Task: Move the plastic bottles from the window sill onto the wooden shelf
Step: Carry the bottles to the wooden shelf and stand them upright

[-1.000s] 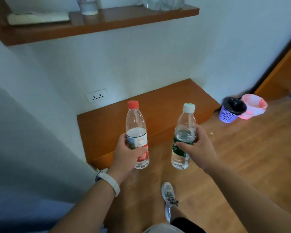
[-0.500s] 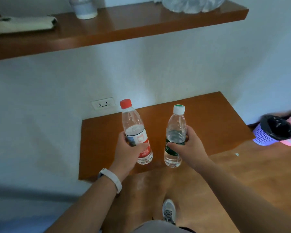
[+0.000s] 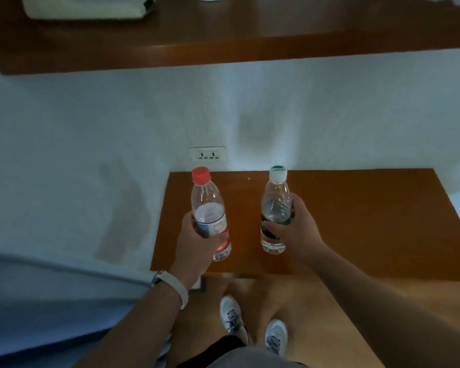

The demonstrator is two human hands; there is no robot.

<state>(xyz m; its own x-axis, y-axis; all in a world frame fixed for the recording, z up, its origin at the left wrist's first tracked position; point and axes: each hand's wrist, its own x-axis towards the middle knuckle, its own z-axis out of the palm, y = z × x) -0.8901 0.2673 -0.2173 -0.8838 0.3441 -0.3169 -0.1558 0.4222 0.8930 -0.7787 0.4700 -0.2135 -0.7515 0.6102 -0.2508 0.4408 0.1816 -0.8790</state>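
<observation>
My left hand [image 3: 194, 248] grips a clear plastic bottle with a red cap and red-and-white label [image 3: 209, 208], held upright. My right hand [image 3: 295, 232] grips a second clear bottle with a white cap and green label [image 3: 275, 205], also upright. Both bottles hang in the air above a low wooden platform [image 3: 356, 221], about a hand's width apart. The upper wooden shelf [image 3: 250, 46] runs across the top of the view, above and beyond both bottles.
A folded white cloth [image 3: 85, 9] lies on the upper shelf at the left. A wall socket [image 3: 207, 154] sits just above the low platform. A bed edge [image 3: 51, 301] is at the lower left. My shoes [image 3: 252, 328] stand on the wooden floor.
I have stepped closer to the wall; the shelf and low platform now fill more of the view. Both hands still hold their bottles upright, slightly further apart.
</observation>
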